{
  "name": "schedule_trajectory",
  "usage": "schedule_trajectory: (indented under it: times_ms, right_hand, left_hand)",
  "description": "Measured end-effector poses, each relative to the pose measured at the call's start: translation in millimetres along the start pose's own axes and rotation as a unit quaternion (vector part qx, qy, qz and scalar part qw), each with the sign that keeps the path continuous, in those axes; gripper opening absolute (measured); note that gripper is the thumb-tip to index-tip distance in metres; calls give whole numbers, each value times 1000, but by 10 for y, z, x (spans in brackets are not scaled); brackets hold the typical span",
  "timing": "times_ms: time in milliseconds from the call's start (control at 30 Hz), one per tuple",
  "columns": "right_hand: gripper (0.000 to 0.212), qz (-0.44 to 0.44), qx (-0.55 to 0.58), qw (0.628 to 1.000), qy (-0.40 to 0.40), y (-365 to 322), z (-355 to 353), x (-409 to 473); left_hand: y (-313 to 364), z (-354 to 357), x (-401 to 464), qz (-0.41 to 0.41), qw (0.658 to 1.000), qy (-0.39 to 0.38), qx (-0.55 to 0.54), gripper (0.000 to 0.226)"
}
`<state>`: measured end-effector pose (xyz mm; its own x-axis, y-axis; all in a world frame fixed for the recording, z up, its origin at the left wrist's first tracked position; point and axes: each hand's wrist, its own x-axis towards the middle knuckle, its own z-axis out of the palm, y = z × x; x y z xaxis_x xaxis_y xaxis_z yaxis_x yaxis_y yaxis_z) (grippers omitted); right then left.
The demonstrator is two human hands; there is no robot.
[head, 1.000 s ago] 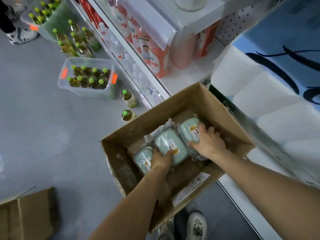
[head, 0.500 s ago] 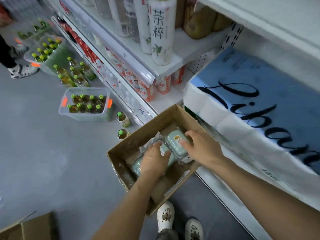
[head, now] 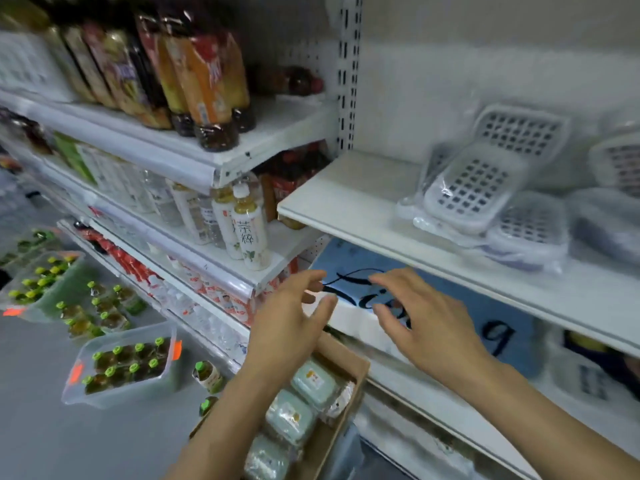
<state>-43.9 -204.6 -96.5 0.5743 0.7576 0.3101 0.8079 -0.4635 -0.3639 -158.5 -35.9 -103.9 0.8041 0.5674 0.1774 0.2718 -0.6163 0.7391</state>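
Both hands are up in front of the shelving and hold nothing. The left hand is wide, its fingers spread and lightly bent, thumb apart from the rest. The right hand is wide too, palm down, its fingers fanned toward the left. The fingertips of the two hands are near each other but do not touch.

Right behind them lies a blue pack with black script, on a lower shelf level. The right hand covers part of the lettering; whether its fingers touch the pack cannot be told, since the picture is blurred there.

Below the left hand and forearm stands an open cardboard box, close against the shelving. Inside it lie pale green packs in clear wrap, in a row, each with a small label on top. Neither hand touches them.

Above the blue pack runs a white shelf. White perforated trays in plastic bags are piled on its right part, some leaning on one another.

To the left, a tea bottle with a white cap stands at the end of a row of bottles, and orange-labelled bottles stand one level higher. On the grey floor a clear tub holds green-capped bottles, and one such bottle stands between the tub and the box.
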Motion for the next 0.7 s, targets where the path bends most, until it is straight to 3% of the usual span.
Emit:
schedule_trajectory:
  times_ms: [167, 400, 567, 700]
  right_hand:
    - [31, 10, 52, 991, 119, 85, -548, -33]
    - [27, 59, 11, 979, 193, 473, -1084, -198]
    - [34, 115, -47, 981, 151, 887, -1321, -254]
    - [60, 127, -124, 983, 36, 1090, -1347, -147]
  left_hand:
    - [580, -25, 263, 88, 992, -2, -91, 33]
    - [1139, 276, 542, 197, 978, -20, -69, 37]
    - [1330, 543, 822, 274, 958, -21, 80, 65]
    - [1368, 733, 1033, 313, 924, -26, 218, 75]
